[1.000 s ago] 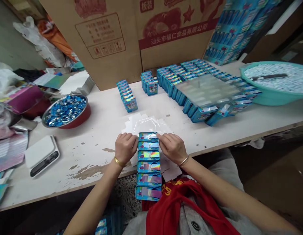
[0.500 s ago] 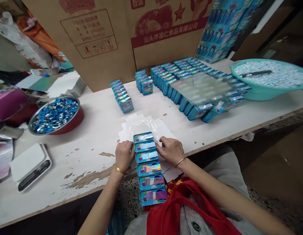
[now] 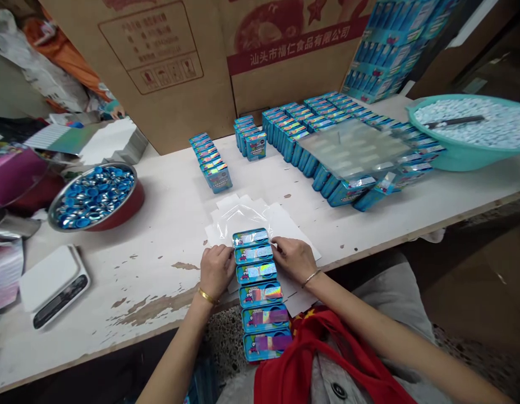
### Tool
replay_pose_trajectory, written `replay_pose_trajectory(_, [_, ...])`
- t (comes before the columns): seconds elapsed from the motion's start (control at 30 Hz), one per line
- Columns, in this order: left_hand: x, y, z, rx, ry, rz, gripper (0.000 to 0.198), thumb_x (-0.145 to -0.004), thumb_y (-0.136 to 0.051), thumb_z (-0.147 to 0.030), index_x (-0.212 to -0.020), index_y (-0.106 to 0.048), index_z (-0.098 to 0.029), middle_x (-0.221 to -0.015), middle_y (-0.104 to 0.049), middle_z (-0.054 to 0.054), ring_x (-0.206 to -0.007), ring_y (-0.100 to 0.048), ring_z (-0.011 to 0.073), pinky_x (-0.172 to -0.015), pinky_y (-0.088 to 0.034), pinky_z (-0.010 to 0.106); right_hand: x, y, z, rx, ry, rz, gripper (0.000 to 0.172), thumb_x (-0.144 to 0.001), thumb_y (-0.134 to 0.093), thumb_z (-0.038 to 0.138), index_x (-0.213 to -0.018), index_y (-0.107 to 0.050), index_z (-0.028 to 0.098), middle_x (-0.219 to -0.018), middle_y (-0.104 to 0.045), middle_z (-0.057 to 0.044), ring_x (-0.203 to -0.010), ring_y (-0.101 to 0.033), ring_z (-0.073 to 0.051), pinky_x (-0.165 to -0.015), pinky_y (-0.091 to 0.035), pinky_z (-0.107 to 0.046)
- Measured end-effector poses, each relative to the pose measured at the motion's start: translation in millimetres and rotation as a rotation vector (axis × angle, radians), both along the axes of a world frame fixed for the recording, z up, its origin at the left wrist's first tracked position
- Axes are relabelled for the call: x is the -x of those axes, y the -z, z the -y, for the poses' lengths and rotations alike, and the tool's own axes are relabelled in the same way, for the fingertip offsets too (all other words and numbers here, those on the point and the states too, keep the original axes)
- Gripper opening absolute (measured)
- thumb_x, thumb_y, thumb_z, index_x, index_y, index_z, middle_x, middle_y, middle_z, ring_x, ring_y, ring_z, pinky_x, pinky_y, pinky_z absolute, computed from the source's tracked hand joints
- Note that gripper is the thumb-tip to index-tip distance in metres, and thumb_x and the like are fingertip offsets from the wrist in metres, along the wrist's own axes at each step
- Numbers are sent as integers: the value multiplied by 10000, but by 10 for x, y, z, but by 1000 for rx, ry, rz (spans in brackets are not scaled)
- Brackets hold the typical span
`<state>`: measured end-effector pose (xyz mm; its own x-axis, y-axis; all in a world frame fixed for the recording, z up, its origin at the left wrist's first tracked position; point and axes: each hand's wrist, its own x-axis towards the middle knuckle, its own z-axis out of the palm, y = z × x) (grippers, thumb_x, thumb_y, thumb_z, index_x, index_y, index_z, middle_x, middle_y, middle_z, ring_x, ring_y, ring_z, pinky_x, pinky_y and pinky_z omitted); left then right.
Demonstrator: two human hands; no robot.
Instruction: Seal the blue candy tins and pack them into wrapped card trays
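A row of several small blue tins with shiny holographic labels (image 3: 260,292) runs from the table's front edge back toward my lap. My left hand (image 3: 216,270) is closed on the left side of the row near its far end. My right hand (image 3: 294,257) grips the right side opposite it. A sheet of clear plastic film (image 3: 238,216) lies over white paper sheets (image 3: 290,223) just beyond the farthest tin (image 3: 250,238). Both wrists wear thin gold bangles.
A red metal bowl of blue caps (image 3: 95,196) and a white scale (image 3: 53,286) stand at the left. Rows of blue tins (image 3: 211,161) and a clear-covered block of them (image 3: 352,157) fill the back. A teal basin of white pellets (image 3: 474,129) sits right. Cardboard boxes (image 3: 192,67) stand behind.
Both hands have slid back along the row toward me, from the farthest tins to the second and third. The clear film is no longer over the farthest tin.
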<state>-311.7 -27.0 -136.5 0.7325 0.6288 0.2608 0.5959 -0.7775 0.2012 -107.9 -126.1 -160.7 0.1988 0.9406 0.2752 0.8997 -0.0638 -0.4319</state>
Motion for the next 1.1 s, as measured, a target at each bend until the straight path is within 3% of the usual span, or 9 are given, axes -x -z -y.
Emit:
replay_pose_trajectory(0.1, [4,17,-9,-4,-16,-26,223,-877,-425,-199,-678,-527,-208,-656,-571,41,-656,-500,198,-626,-301,316,1,18,-15,14,23,-104,251,-915,-436,305,-835,-639,182,-673,-662,-21,-617,-589,-141,-584,-317,-250])
replay_pose_trajectory(0.27, [27,38,-23,20,23,-28,216,-872,-406,-180,-685,-511,-207,-652,-552,31,-649,-491,188,-646,-315,315,-24,12,-82,56,157,-306,367,-863,-495,421,-1126,-581,179,-618,-619,23,-568,-577,-152,-562,-347,-243])
replay_pose_trajectory(0.33, [37,39,-34,38,47,-17,202,-867,-408,-175,-696,-511,-208,-656,-548,29,-655,-491,187,-657,-322,315,-44,10,-118,61,170,-363,382,-863,-486,414,-1159,-565,185,-605,-610,29,-565,-574,-155,-554,-349,-242])
replay_pose_trajectory(0.43, [42,47,-46,55,68,14,185,-866,-410,-175,-716,-515,-206,-662,-549,28,-659,-494,186,-666,-329,312,-65,15,-148,69,134,-424,254,-880,-450,390,-921,-622,207,-572,-586,30,-531,-542,-143,-535,-335,-237])
replay_pose_trajectory(0.53, [24,72,-37,90,25,41,172,-865,-414,-180,-725,-511,-205,-673,-560,28,-665,-499,184,-667,-332,307,-49,24,-138,89,79,-355,259,-883,-430,336,-703,-573,217,-593,-597,7,-550,-539,-143,-536,-314,-238])
replay_pose_trajectory(0.7, [-6,66,30,134,-61,29,169,-850,-410,-168,-706,-491,-207,-670,-558,29,-652,-490,181,-653,-336,306,18,-10,-70,142,48,-223,198,-863,-428,245,-709,-548,212,-632,-624,-18,-585,-557,-159,-543,-288,-249])
replay_pose_trajectory(0.93, [152,-8,262,114,27,34,199,-828,-385,-149,-641,-399,-215,-622,-502,18,-622,-446,172,-664,-343,310,112,-161,187,269,-41,-171,179,-877,-437,228,-739,-551,218,-678,-665,-11,-601,-583,-154,-535,-249,-264])
replay_pose_trajectory(1.1, [165,-43,308,171,-21,55,215,-843,-398,-196,-630,-373,-218,-621,-509,13,-634,-466,171,-675,-351,309,117,-217,228,261,63,-126,142,-864,-494,330,-810,-567,221,-581,-614,9,-531,-558,-167,-512,-220,-272])
